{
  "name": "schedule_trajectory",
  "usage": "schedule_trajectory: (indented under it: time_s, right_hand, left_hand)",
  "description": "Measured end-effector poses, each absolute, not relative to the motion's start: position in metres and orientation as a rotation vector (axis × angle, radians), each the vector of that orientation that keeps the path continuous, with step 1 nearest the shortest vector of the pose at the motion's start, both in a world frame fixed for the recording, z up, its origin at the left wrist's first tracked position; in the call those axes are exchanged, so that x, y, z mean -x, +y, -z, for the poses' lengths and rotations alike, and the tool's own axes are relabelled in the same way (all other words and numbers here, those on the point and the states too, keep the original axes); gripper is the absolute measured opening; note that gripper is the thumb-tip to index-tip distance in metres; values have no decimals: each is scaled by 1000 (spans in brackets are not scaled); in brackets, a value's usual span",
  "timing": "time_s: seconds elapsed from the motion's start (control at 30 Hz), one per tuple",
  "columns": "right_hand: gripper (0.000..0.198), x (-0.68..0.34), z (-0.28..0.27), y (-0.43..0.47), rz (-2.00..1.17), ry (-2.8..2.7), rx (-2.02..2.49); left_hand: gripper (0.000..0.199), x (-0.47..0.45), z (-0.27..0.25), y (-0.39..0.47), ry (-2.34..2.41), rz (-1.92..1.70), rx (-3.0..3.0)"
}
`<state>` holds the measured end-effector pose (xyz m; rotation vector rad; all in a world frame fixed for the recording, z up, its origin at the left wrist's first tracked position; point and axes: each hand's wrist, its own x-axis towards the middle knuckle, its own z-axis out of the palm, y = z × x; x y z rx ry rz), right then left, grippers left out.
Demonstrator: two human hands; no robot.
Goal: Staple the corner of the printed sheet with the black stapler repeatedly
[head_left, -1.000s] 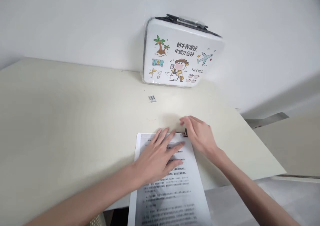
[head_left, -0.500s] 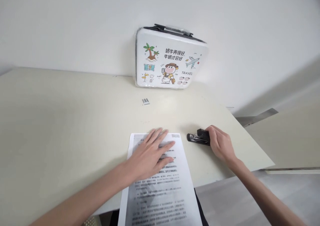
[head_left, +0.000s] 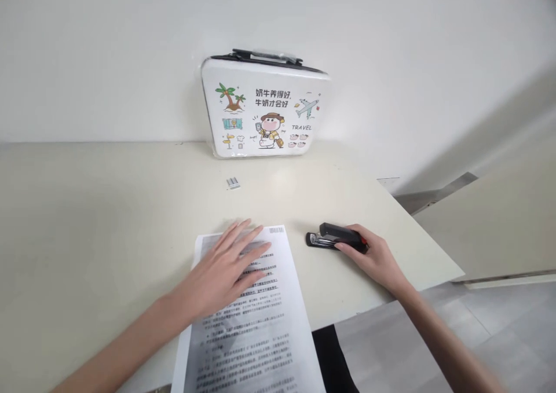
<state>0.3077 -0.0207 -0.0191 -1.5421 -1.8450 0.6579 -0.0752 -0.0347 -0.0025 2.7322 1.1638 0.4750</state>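
A printed sheet of paper (head_left: 247,329) lies on the table and runs over its front edge; whether other sheets lie beneath it I cannot tell. My left hand (head_left: 221,271) rests flat across its upper part with the fingers spread, covering some of the text. To the right of the paper, a black stapler (head_left: 341,237) stands on the table, its nose pointing left and its top arm raised from the base. My right hand (head_left: 371,260) is closed around the stapler's rear end, thumb along the near side.
A white carry case (head_left: 264,109) with cartoon prints and a black handle leans on the wall (head_left: 108,57). Several strips of staples (head_left: 233,183) lie before it on the pale table (head_left: 99,219). The table's right edge drops to a grey floor (head_left: 412,346).
The whole view has shifted, so things appear further left. My right hand has slid forward along the stapler, its thumb now on the near side. My left hand stays on the paper.
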Motion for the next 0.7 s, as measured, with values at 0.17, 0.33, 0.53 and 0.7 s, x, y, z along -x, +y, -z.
schedule_trajectory:
  time_s: [0.17, 0.33, 0.53, 0.7]
  right_hand:
    - [36, -311, 19, -20, -723, -1788, 1536]
    - [37, -312, 18, -20, -800, -1751, 1524]
    - [37, -315, 20, -23, -801, -1693, 1494]
    - [31, -314, 27, -23, -481, -1573, 1457]
  left_hand:
    - [56, 121, -5, -68, 1230, -323, -2727]
    - [77, 156, -6, -101, 1274, -231, -2750]
    - [82, 139, 2, -99, 1258, -181, -2810]
    - [79, 96, 7, -69, 1253, -173, -2814]
